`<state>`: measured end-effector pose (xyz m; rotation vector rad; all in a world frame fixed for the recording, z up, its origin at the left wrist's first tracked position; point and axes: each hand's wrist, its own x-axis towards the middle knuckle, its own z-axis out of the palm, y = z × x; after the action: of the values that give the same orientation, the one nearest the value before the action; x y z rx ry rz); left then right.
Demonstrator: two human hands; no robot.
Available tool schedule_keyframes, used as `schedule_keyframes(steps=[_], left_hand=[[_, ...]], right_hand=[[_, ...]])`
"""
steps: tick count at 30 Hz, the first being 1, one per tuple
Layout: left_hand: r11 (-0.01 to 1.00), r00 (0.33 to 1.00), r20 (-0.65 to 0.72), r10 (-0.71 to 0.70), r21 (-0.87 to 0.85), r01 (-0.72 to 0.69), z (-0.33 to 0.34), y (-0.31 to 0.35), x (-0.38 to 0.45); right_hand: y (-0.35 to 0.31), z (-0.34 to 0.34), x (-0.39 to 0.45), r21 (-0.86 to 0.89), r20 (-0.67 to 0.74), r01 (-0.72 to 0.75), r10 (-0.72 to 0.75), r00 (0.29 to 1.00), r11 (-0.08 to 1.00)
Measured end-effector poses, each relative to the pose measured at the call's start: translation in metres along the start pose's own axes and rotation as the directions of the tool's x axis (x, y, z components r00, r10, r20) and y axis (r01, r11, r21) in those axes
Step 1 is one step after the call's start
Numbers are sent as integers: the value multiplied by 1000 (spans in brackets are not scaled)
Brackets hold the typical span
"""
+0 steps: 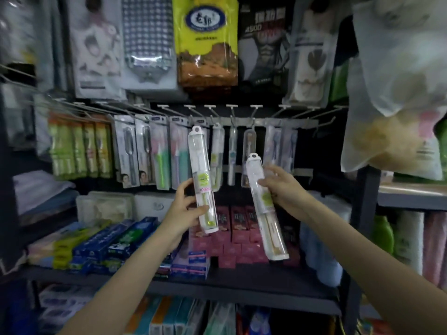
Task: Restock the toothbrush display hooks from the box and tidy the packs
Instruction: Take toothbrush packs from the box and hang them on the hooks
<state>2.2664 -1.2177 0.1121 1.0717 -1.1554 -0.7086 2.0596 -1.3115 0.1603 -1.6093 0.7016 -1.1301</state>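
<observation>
Head view, the only one: left hand [186,209] grips a long clear-plastic toothbrush pack with white end caps and a green round label [202,180] around its lower half, fingers and thumb curled about it, pack near upright with its white hang tab topmost and just below the row of metal display hooks [232,110]; held this way, I judge, so the tab hole can be slid onto a prong; right hand [278,187] pinches a second clear toothbrush pack with a yellowish handle inside [266,209] at its upper part, tilted, tab end up and leaning left, bottom end hanging low over the pink boxes [232,235] on the shelf; probably waiting its turn, kept clear of the first; both packs apart, not touching; hooks in the middle of the row carry single slim packs [232,155], so there looks to be room there; to the left hang grey carded brushes [130,153] and green-handled ones [162,163], crowded close; blue toothpaste cartons [104,243] lie on the dark metal shelf [242,286] below; above, a yellow-green printed bag [205,39] and a checked cloth pack [145,32] hang down near the hook rail; a large translucent plastic bag [396,93] bulges in from the right and may crowd the right-hand prongs; the supply box is not in view; frame is blurred, so which hook is aimed at I cannot tell.
</observation>
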Motion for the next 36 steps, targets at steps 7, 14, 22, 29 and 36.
schedule_keyframes(steps=[7, 14, 22, 29, 36], left_hand=[[998, 1000, 0, 9, 66, -9, -17, 4, 19], [992, 999, -50, 8, 125, -2, -52, -3, 30], [983, 1000, 1, -1, 183, 1, -76, -1, 40], [984, 999, 42, -20, 177, 13, -88, -7, 46], [976, 990, 130, -62, 214, 33, -84, -13, 66]], right_hand=[[-24, 35, 51, -171, -52, 141, -152, 987, 975], [-43, 71, 94, -155, -109, 209, -227, 968, 966], [-29, 88, 131, -106, -255, 98, -122, 959, 990], [-22, 107, 161, -272, -407, -64, -55, 912, 960], [38, 97, 134, -336, -378, -249, 112, 919, 909]])
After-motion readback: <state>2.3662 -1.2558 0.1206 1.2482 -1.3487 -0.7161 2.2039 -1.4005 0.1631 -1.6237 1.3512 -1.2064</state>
